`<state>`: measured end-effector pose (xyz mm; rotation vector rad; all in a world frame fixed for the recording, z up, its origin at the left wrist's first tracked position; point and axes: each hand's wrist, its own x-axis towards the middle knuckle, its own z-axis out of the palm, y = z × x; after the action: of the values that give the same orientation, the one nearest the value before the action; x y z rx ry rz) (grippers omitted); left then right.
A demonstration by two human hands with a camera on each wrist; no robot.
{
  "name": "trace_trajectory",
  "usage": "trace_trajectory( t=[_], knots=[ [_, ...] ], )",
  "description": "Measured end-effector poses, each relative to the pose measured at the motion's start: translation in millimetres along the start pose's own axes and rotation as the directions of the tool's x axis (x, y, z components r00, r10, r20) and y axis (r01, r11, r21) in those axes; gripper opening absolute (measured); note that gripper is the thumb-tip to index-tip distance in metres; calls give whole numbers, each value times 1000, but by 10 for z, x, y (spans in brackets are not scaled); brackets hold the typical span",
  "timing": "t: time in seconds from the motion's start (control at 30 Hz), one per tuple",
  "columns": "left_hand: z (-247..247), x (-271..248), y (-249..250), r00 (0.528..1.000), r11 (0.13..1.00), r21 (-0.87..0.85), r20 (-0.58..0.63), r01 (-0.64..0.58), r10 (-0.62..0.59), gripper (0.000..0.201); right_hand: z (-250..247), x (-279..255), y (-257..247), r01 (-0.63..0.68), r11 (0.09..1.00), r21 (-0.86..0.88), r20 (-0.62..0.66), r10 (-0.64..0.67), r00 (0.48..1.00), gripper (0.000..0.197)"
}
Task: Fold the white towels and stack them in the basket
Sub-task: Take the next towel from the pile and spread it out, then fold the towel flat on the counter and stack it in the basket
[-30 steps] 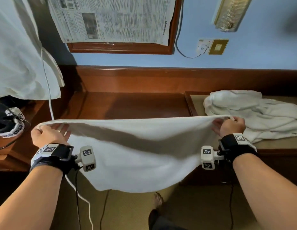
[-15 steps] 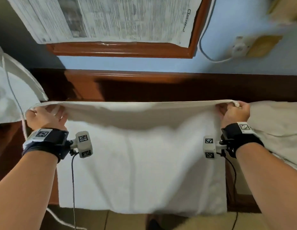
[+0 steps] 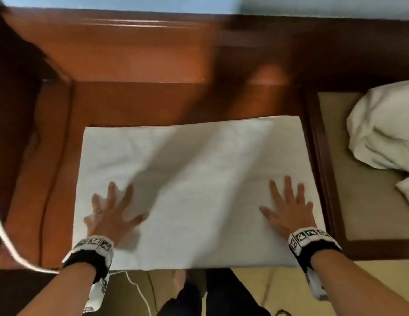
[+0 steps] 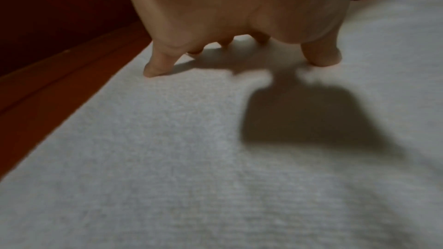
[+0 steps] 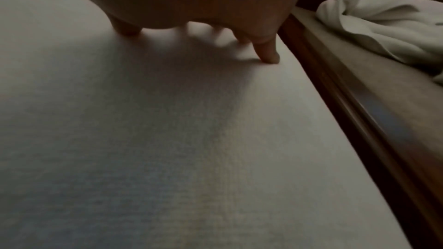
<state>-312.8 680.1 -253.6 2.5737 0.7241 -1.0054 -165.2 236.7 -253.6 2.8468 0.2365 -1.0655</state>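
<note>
Pressing flat w/ spread fingers, left hand [image 3: 108, 215] at 8 o'clock & right hand [image 3: 289, 209] at 4 o'clock lay on white towel [image 3: 194, 179], spread on wooden desk [image 3: 153, 99]; crumpled towels [image 3: 386, 135] sat at 3 o'clock.

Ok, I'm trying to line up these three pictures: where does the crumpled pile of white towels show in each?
Head view: the crumpled towel pile sits at the right edge, on the tan inset surface.
Left wrist view: not in it; only the flat towel and the left hand.
Right wrist view: upper right corner.
Shared landmark: the flat towel under both hands, the right hand nearest the pile.
</note>
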Motion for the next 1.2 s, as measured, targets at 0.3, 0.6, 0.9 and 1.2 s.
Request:
trace_trajectory(
  t=[0.3,0.6,0.9,1.2],
  knots=[
    [-842,985,148,979,986,-6,-119,-169,167,100,-601,840,-104,-38,999,26,-109,40,993,78],
    [-70,67,133,996,993,77,16,-84,83,90,-25,-92,-95,-16,996,90,24,14,1000,79],
    [-590,716,250,986,990,61,-99,-130,135,92,-538,676,-182,6,998,63,-88,-1,996,79],
    [51,-114,91,998,996,62,19,-68,67,92,10,-165,-143,28,997,67,53,-32,998,80]
  ],
)
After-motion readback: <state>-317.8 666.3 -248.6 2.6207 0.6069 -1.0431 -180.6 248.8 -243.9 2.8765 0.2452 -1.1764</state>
